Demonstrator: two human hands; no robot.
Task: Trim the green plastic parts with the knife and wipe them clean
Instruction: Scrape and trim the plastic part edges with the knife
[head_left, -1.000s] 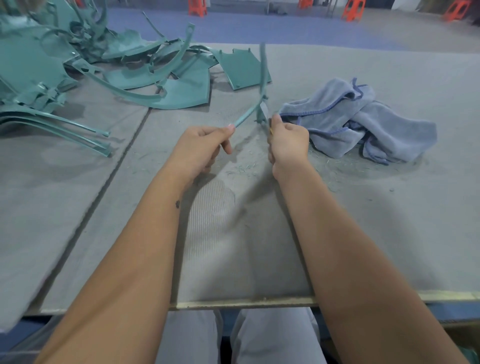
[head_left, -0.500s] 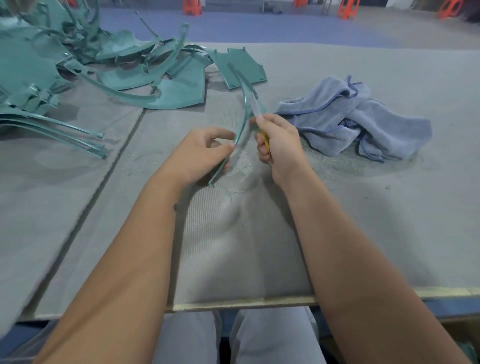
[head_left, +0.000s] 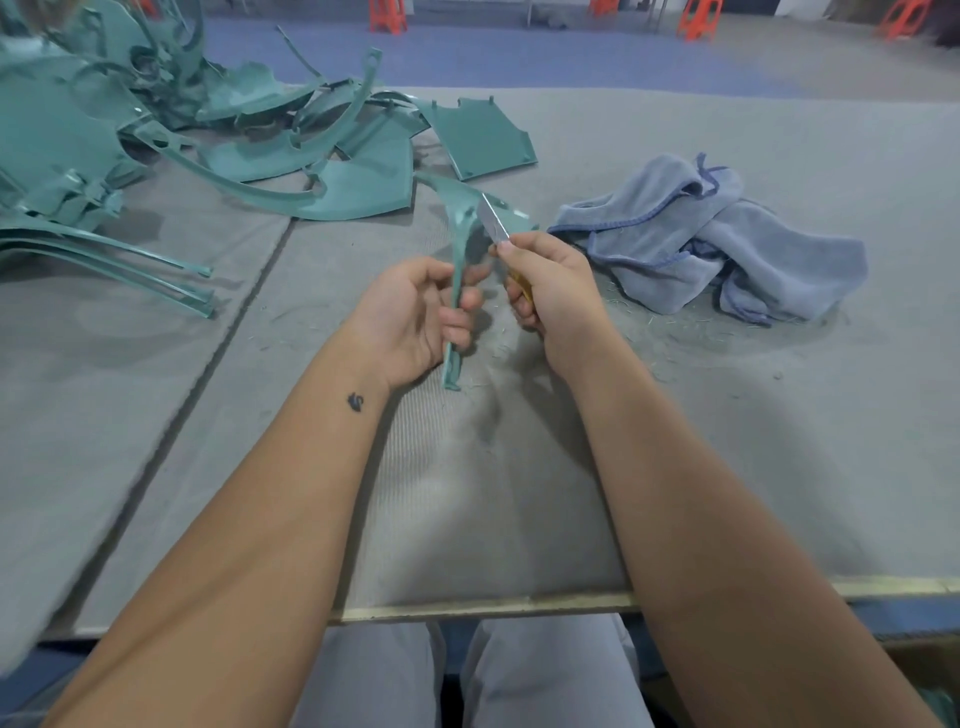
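Green plastic strip (head_left: 457, 291) stands upright in the left hand (head_left: 415, 317), fingers curled around it, just left of the cloth (head_left: 717, 239). The right hand (head_left: 550, 291) grips the knife (head_left: 493, 221); shave lightly, blade angled away from fingers.

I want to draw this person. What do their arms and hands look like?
Both forearms are bare, with no sleeves, gloves, rings or watch showing. The left hand has a small dark mark just below its wrist. The right hand shows no markings.

Single head-worn view, forward and down, close over the table (head_left: 779, 467).
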